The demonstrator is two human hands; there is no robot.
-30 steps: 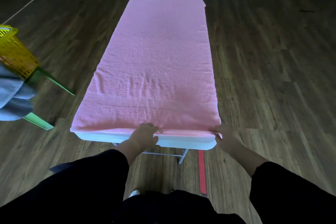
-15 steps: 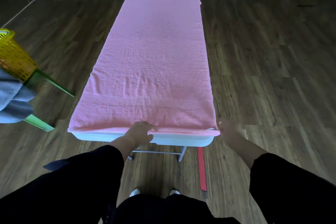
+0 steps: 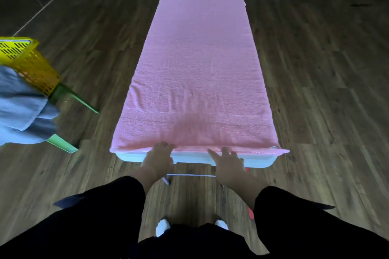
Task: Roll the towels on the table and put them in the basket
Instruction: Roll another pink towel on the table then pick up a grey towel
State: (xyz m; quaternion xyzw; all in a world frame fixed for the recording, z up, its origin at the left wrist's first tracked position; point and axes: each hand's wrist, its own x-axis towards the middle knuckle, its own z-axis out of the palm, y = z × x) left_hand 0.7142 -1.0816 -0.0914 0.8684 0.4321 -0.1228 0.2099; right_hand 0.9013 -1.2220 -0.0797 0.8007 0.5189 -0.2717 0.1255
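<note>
A pink towel [image 3: 200, 73] lies spread flat over the whole length of a narrow white table [image 3: 259, 161]. My left hand [image 3: 159, 156] is at the towel's near hem, left of centre, with its fingers curled onto the edge. My right hand [image 3: 228, 161] is beside it at the middle of the hem, fingers spread and straight, their tips touching the towel. A yellow slotted basket [image 3: 29, 63] stands at the far left, off the table.
A grey-blue towel [image 3: 19, 109] lies bunched against the basket on a green stool [image 3: 63, 143]. Dark wood flooring surrounds the table. A red strip [image 3: 250, 214] lies on the floor under my right arm. My feet are just below the table's near end.
My right hand has let go of the towel's near right corner and moved left to the middle of the hem. My left hand has stayed on the edge.
</note>
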